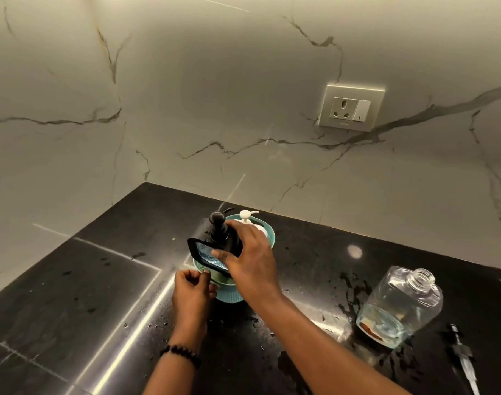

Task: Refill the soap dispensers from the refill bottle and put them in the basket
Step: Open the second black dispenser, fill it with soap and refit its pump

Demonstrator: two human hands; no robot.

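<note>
Head view shows the right hand [247, 260] wrapped round the black dispenser [223, 240], which sits tilted over the teal basket [267, 235] beside a white dispenser [247, 216]. The left hand [190, 292] pinches the basket's near rim. Filled and wet, it's likely heavy and slick; grip the body, not the pump.
</note>
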